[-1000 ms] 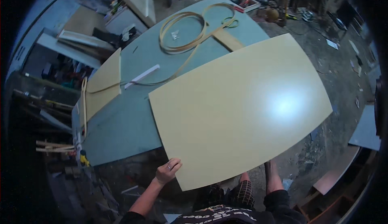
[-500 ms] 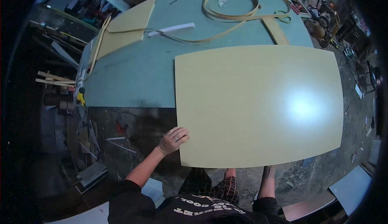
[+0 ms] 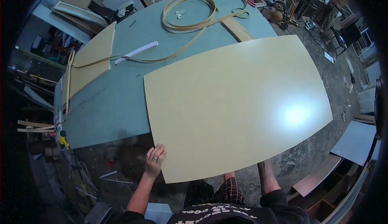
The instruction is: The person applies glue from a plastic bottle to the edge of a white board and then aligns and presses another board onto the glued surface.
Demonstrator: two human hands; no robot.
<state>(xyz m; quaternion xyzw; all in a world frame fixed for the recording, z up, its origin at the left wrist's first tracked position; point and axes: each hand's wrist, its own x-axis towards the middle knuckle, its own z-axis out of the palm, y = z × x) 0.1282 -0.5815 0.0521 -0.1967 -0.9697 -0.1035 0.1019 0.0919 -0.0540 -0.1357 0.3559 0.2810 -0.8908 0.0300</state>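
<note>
A large glossy cream panel (image 3: 226, 106) overlaps the near right part of the blue-green table and reaches out past its front edge toward my body. My left hand (image 3: 154, 159), with a ring on one finger, is closed on the panel's left edge near the close corner, fingers over the top face. Under the panel's near edge goes my right forearm (image 3: 268, 177); the panel hides the right hand and its fingers.
On the blue-green table (image 3: 105, 98) lie a coil of edging strip (image 3: 189, 30), green-handled scissors (image 3: 241, 15), a wooden strip (image 3: 237, 29), a white strip (image 3: 136, 53) and another cream panel (image 3: 95, 52). A yellow-and-black tool (image 3: 64, 140) sits at the left corner. Scraps litter the floor.
The view has turned, so table and panel appear slanted and shifted left. My left hand keeps its hold on the panel's edge; my right arm still reaches beneath it.
</note>
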